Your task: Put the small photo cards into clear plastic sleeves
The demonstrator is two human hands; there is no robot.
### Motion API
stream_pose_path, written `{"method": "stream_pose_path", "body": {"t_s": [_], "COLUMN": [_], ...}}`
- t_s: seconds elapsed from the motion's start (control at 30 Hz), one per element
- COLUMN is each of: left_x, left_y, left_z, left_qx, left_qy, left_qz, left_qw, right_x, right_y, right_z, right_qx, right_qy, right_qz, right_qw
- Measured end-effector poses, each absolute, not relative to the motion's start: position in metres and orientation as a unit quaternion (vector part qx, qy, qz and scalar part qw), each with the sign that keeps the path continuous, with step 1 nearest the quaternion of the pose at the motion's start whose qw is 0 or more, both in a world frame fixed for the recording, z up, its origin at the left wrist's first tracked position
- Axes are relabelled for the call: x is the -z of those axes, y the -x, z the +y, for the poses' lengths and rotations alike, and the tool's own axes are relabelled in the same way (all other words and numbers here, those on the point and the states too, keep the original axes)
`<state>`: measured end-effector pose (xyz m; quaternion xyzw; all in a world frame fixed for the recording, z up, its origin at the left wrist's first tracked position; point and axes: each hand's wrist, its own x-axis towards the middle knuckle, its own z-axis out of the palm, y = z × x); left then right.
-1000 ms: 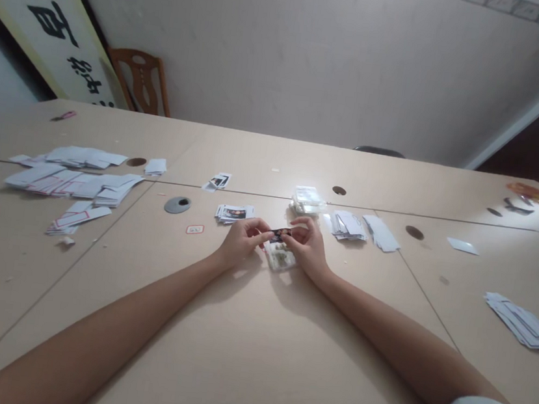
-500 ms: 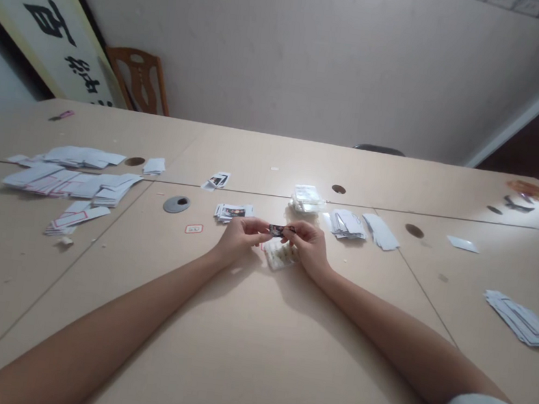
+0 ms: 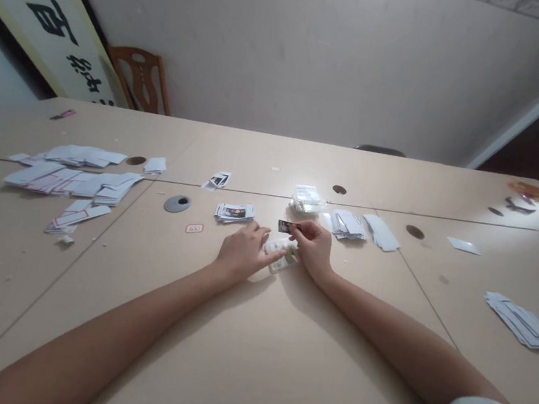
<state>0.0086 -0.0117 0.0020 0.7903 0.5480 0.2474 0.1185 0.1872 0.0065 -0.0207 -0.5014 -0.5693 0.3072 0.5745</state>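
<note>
Pinched in the fingers of my right hand [image 3: 313, 245] is a small dark picture card [image 3: 287, 226]. My left hand [image 3: 244, 250] is open, its fingers apart, at the left side of a clear plastic tray [image 3: 282, 264] with small pale pieces. The left thumb reaches over this tray; whether it touches is unclear. My right hand partly covers the tray's right side. Just beyond my left hand lies a stack of picture cards [image 3: 235, 213]. A pile of clear plastic packs [image 3: 307, 198] sits beyond my right hand.
White paper slips [image 3: 70, 181] lie in piles at the left. More white slips [image 3: 348, 225] rest right of my hands, and another bundle [image 3: 524, 321] farther right. A red-framed label [image 3: 194, 228], a grey grommet [image 3: 177, 204] and a pink-handled cutter [image 3: 64, 114] are on the table [image 3: 249, 363].
My left hand has let go of the dark card and moved down and slightly left, fingers opening. The card stays in my right hand.
</note>
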Motion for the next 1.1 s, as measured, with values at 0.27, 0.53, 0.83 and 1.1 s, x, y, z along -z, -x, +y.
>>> {"method": "stream_pose_path", "body": {"t_s": [0.27,0.53,0.83,1.1], "left_x": [0.002,0.008,0.007,0.004], "left_y": [-0.01,-0.008,-0.009,-0.01], "left_z": [-0.012,-0.001,-0.002,-0.003], "left_qx": [-0.268,-0.409,-0.415,-0.423], "left_qy": [-0.766,-0.615,-0.591,-0.578], "left_qz": [0.555,0.486,0.431,0.439], "left_qw": [0.185,0.467,0.542,0.543], "right_x": [0.021,0.015,0.013,0.013], "right_y": [-0.187,-0.183,-0.18,-0.181], "right_z": [0.006,-0.006,-0.012,-0.014], "right_qx": [-0.312,-0.323,-0.352,-0.332], "right_qy": [0.484,0.458,0.476,0.475], "right_qz": [-0.575,-0.598,-0.591,-0.591], "right_qw": [0.581,0.574,0.548,0.561]}}
